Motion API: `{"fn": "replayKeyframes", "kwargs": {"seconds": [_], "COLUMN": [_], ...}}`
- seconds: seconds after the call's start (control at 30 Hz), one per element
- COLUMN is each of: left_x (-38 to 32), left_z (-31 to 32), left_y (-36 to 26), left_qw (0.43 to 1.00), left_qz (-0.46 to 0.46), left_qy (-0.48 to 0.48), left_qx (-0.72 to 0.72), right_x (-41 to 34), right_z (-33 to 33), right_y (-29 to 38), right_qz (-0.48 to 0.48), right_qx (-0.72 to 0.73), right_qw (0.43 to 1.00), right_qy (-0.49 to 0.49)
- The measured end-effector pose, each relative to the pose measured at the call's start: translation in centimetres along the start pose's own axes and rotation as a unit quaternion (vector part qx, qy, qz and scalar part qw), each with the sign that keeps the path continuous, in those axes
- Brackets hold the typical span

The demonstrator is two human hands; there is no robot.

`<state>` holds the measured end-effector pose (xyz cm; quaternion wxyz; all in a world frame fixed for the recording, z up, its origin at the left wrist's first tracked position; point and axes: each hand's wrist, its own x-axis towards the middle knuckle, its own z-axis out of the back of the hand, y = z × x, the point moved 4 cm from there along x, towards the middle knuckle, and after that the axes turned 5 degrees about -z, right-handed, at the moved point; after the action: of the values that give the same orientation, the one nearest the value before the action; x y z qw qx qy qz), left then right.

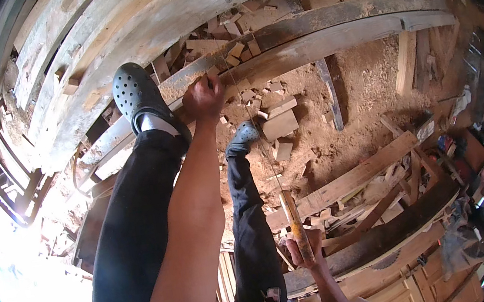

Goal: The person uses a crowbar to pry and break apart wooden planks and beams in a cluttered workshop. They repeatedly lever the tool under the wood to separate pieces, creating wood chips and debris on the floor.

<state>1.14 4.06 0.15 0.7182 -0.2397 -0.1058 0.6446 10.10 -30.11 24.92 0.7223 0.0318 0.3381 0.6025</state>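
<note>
My right hand (305,246) is wrapped around a worn wooden handle (296,221) with yellowish patches. From the handle's far end, a thin line (265,152), apparently a saw blade seen edge-on, runs forward past my left hand towards the beams. My left hand (205,98) is curled at the near edge of a long grey timber beam (301,47). A small wood block (213,71) lies just beyond its fingers; whether the hand grips anything is hidden. Several small cut blocks (236,51) sit on the dark beam (343,14) beside the line.
One grey clog (137,91) rests at the beams on the left; the other clog (244,134) is on the sawdust-covered floor (365,75) near wood offcuts (281,125). Large planks (119,52) lie beyond. A plank (354,170) and scrap wood lie at right, near wooden panels (398,295).
</note>
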Motion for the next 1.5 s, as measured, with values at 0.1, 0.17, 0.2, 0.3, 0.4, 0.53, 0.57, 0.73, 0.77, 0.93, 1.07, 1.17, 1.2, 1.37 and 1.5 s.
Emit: {"fn": "replayKeyframes", "kwargs": {"seconds": [0.1, 0.17, 0.2, 0.3, 0.4, 0.53, 0.57, 0.73, 0.77, 0.93, 1.07, 1.17, 1.2, 1.37, 1.5], "left_x": [0.0, 0.0, -0.2, -0.3, -0.1, 0.0, -0.1, -0.2, -0.1, -0.4, -0.6, 0.0, -0.1, -0.1, 0.1], "left_z": [-0.3, -0.4, -0.5, -0.7, -0.7, -0.6, -0.5, -0.6, -0.6, -0.6, -1.4, -0.4, -0.4, 0.1, -0.3], "left_y": [0.0, 0.0, 0.0, 0.3, 0.5, 0.3, 0.2, 0.0, 0.0, 0.2, 0.9, 0.4, 0.2, -0.5, -0.1], "left_qw": [1.0, 0.999, 0.999, 1.0, 1.0, 0.999, 0.998, 0.999, 0.999, 0.999, 0.997, 0.999, 0.999, 0.999, 0.999], "left_qz": [-0.01, -0.024, -0.024, -0.008, -0.008, -0.033, -0.028, -0.019, -0.021, -0.03, 0.036, -0.016, -0.018, -0.023, -0.028], "left_qy": [-0.004, -0.009, -0.008, -0.006, 0.0, -0.03, -0.042, -0.006, -0.014, -0.032, 0.008, -0.035, -0.026, -0.031, -0.015], "left_qx": [0.016, 0.033, 0.03, 0.019, 0.001, 0.025, 0.027, 0.033, 0.037, 0.018, -0.061, 0.019, 0.033, 0.029, 0.026], "right_x": [0.7, 2.1, 2.9, 4.5, 4.7, 4.1, 4.3, 3.4, 3.5, 4.5, 6.1, 5.9, 5.6, 7.8, 9.0], "right_z": [5.3, 7.6, 8.7, 10.3, 11.3, 11.2, 11.6, 11.7, 12.3, 12.6, 8.4, 8.9, 10.5, 10.8, 7.4], "right_y": [1.5, 0.8, 0.5, 1.3, 2.1, 1.3, 1.2, 0.9, 1.3, 3.4, 1.9, 1.6, 2.2, 2.7, 1.8], "right_qz": [0.118, 0.05, 0.024, 0.056, -0.1, -0.371, -0.331, -0.333, -0.283, -0.005, -0.101, -0.263, -0.241, -0.015, 0.001], "right_qx": [-0.215, -0.102, -0.069, -0.145, 0.124, 0.413, 0.394, 0.361, 0.349, 0.035, 0.05, 0.372, 0.336, -0.046, -0.093], "right_qw": [0.965, 0.993, 0.996, 0.988, 0.98, 0.832, 0.856, 0.869, 0.892, 0.999, 0.981, 0.882, 0.909, 0.999, 0.989], "right_qy": [-0.094, -0.032, -0.047, -0.001, 0.122, -0.015, -0.047, 0.054, 0.038, -0.029, 0.157, 0.122, 0.053, 0.015, 0.119]}}
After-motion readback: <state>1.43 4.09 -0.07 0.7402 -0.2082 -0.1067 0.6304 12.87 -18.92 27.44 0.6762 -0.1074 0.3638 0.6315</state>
